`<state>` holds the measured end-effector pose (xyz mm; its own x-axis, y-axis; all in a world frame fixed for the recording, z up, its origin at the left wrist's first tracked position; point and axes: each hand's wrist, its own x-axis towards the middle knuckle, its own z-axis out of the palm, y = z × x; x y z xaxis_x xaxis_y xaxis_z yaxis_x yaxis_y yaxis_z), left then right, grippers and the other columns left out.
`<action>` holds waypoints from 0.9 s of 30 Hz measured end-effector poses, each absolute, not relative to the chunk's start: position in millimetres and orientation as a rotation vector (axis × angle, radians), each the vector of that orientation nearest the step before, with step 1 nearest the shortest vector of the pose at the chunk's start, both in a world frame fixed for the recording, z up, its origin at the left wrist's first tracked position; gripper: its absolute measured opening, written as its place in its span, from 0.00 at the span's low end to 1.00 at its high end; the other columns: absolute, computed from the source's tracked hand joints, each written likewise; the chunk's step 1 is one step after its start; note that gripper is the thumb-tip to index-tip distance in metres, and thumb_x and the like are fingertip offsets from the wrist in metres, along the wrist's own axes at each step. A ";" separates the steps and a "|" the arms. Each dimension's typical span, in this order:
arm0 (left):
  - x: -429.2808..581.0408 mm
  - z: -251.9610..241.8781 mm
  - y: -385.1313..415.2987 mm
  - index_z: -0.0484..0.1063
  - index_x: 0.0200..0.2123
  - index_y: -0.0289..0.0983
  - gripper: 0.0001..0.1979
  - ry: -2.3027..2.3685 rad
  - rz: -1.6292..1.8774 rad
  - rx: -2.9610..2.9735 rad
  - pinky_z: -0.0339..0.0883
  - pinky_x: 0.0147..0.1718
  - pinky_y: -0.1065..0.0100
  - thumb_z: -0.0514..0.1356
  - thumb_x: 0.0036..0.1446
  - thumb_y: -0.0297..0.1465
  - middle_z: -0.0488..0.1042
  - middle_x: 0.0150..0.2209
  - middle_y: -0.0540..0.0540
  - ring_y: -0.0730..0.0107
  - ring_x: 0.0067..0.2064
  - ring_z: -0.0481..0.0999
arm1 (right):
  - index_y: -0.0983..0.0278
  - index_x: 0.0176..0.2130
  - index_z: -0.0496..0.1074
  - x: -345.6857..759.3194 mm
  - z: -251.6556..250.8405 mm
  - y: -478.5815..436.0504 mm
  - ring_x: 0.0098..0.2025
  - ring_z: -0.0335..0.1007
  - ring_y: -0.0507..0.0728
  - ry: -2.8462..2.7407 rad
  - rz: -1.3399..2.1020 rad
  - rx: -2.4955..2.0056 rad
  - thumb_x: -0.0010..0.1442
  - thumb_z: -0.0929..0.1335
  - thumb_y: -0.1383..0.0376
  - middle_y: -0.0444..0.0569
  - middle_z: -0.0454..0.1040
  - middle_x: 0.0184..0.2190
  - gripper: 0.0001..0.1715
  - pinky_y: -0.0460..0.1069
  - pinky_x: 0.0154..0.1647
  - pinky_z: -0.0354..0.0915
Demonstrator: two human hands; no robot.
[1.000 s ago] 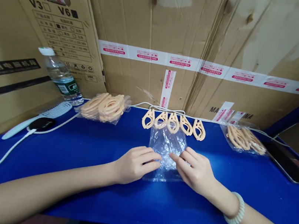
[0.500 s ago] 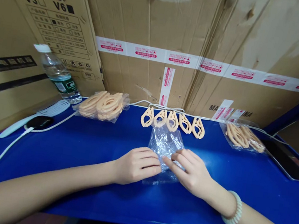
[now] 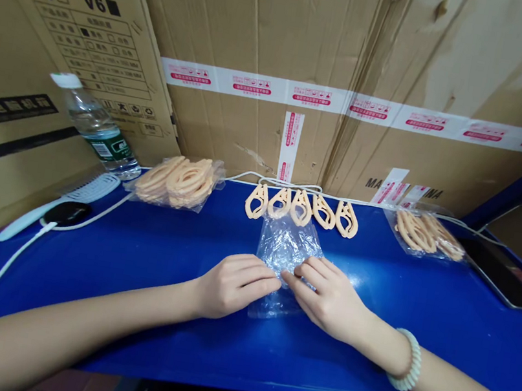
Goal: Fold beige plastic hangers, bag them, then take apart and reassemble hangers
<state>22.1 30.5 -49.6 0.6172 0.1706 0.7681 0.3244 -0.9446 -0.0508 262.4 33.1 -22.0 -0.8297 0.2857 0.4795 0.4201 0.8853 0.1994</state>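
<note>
A clear plastic bag point(image 3: 285, 245) lies flat on the blue table, its far end reaching the row of tan folding hangers. My left hand point(image 3: 238, 285) is closed on the bag's left side, fingers pressed together at the plastic. From the right, my right hand point(image 3: 329, 297) pinches the same bag, its fingertips almost meeting those of the left. Just beyond the bag, several folded tan hangers point(image 3: 301, 208) stand side by side in a row. The exact grip of the fingertips is partly hidden.
Bagged tan hangers point(image 3: 189, 181) lie at the left and another bagged bundle point(image 3: 424, 234) at the right. A water bottle point(image 3: 103, 133), hairbrush point(image 3: 63, 205), black round charger point(image 3: 66, 213) and phone point(image 3: 507, 275) are around. Cardboard boxes point(image 3: 250, 135) wall off the back.
Both hands stay at the bag with only slight finger shifts. The view has tilted a little, and the hangers and bundles have not moved.
</note>
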 end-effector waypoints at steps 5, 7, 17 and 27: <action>23.2 -49.8 29.0 0.73 0.44 0.31 0.06 -0.422 -1.249 -2.654 0.77 0.35 0.64 0.57 0.66 0.22 0.80 0.37 0.41 0.65 0.37 0.79 | 0.72 0.45 0.76 260.0 -23.3 32.3 0.35 0.65 0.57 -2.560 -0.403 -0.529 0.71 0.64 0.68 0.52 0.73 0.31 0.11 0.51 0.34 0.64; 25.6 -49.8 28.3 0.73 0.45 0.31 0.06 -0.434 -1.255 -2.646 0.78 0.37 0.64 0.57 0.66 0.22 0.80 0.38 0.41 0.65 0.38 0.79 | 0.71 0.44 0.76 259.6 -23.8 32.3 0.34 0.65 0.57 -2.544 -0.450 -0.528 0.71 0.63 0.71 0.51 0.73 0.31 0.11 0.51 0.33 0.62; 33.7 -53.6 26.8 0.74 0.43 0.32 0.05 -0.456 -1.268 -2.640 0.80 0.40 0.64 0.58 0.67 0.22 0.81 0.42 0.39 0.64 0.41 0.81 | 0.66 0.35 0.74 259.1 -14.7 29.8 0.32 0.65 0.57 -2.485 -0.209 -0.546 0.68 0.65 0.66 0.50 0.73 0.28 0.11 0.52 0.31 0.62; 31.8 -55.0 28.9 0.73 0.49 0.31 0.11 -0.384 -1.207 -2.703 0.79 0.44 0.60 0.55 0.67 0.20 0.81 0.43 0.38 0.62 0.44 0.80 | 0.70 0.62 0.66 347.4 7.5 160.4 0.61 0.64 0.66 -2.678 -0.241 -1.166 0.56 0.61 0.80 0.62 0.69 0.61 0.36 0.60 0.60 0.62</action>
<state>31.8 28.9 -55.0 0.6423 0.1688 0.7476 0.2947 -0.9548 -0.0377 347.4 160.4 7.5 -0.6649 0.7016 0.2561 0.7361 0.6738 0.0650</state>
